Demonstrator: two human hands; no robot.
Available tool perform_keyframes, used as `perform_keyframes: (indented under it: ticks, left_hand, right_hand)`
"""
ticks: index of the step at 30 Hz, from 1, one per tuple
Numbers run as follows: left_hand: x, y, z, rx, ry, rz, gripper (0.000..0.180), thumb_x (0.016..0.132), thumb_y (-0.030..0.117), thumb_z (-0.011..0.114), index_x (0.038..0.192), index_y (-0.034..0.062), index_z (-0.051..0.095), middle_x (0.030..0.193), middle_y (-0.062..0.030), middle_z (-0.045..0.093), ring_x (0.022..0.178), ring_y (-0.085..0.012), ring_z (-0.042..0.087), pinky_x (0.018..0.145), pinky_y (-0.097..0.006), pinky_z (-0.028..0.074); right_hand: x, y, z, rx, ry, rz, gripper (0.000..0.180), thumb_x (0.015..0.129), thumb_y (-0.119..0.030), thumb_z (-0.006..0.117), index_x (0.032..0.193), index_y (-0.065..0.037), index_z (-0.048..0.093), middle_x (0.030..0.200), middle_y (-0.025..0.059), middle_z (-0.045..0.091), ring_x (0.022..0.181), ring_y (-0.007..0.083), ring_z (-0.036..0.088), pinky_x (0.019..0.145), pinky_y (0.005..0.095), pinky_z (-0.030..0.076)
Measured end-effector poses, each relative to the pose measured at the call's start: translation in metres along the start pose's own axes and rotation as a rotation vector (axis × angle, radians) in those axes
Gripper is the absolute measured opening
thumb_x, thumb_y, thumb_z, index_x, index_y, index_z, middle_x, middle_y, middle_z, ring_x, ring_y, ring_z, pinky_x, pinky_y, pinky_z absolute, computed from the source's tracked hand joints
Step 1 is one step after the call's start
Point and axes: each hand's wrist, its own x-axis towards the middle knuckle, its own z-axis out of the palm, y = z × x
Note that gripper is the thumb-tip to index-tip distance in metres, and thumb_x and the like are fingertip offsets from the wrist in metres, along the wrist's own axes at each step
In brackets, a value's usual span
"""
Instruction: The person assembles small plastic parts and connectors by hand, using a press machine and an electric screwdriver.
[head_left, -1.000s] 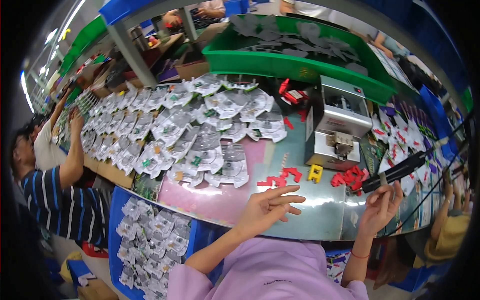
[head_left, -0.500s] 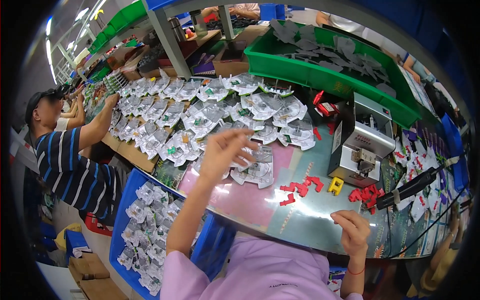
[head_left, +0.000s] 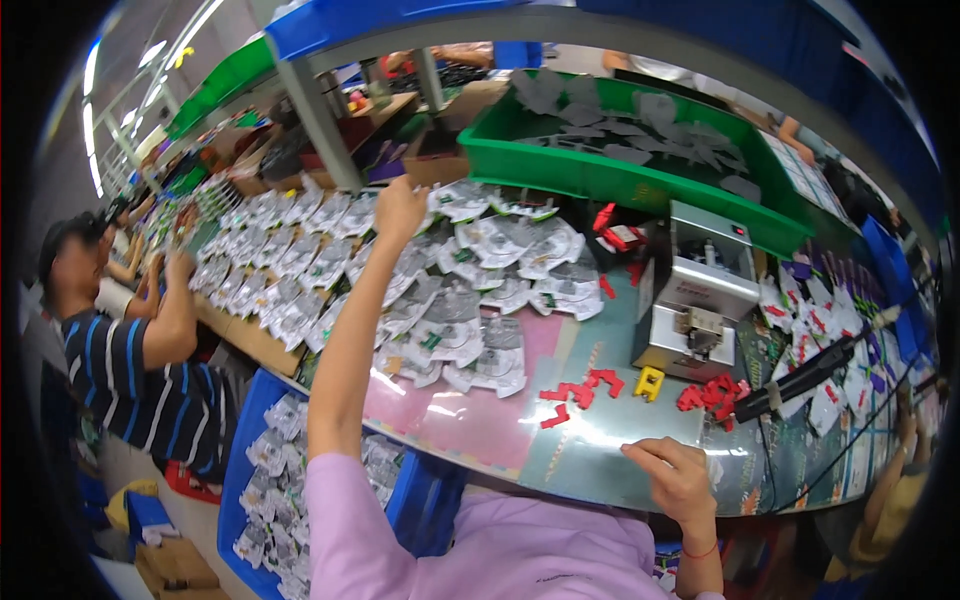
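Observation:
My left hand [head_left: 401,210] reaches out to the far rows of white and clear plastic parts [head_left: 460,202]. Its fingers are curled at a part there and mostly hidden behind the back of the hand, so what they hold cannot be made out. Close to the table's near edge hovers my right hand [head_left: 682,482], thumb and fingers drawn together, with nothing seen between them. Beyond it lie loose red plastic pieces [head_left: 580,392], a yellow block [head_left: 649,384] and a heap of red pieces [head_left: 712,397]. Some white parts show green boards and thin wires.
A silver bench machine [head_left: 695,290] stands right of centre, below a green tray [head_left: 620,182] of grey sheets. At lower left, a blue bin [head_left: 237,470] holds more white parts. A black tool arm [head_left: 805,378] slants across the right side. A co-worker [head_left: 125,370] works at the left.
My left hand has gone from above the near white parts to the far rows, and its spread fingers have curled. My right hand keeps much the same pose. The view has shifted slightly.

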Motion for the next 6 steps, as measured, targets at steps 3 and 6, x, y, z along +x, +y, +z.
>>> perform_keyframes:
  ticks: [3,6]
  left_hand:
    - [0.003,-0.007,0.002,0.014,-0.09,-0.074,0.029,0.071,0.027,0.064,0.087,0.0029,0.062,0.078,-0.0185,0.063,0.077,-0.0313,0.062,0.07,-0.041,0.047]
    - [0.012,-0.005,0.009,-0.104,-0.253,-0.208,0.024,0.069,0.026,0.065,0.083,0.006,0.065,0.079,-0.0178,0.064,0.076,-0.0261,0.064,0.072,-0.036,0.048]
  right_hand:
    - [-0.001,0.002,0.0,0.002,-0.01,0.011,0.037,0.06,0.005,0.052,0.094,-0.007,0.063,0.079,0.0048,0.059,0.061,0.0179,0.057,0.052,0.0281,0.046]
    - [-0.006,0.004,0.0,-0.008,-0.03,0.013,0.038,0.061,0.003,0.054,0.096,-0.009,0.062,0.081,0.0045,0.059,0.064,0.0176,0.058,0.053,0.0279,0.047]
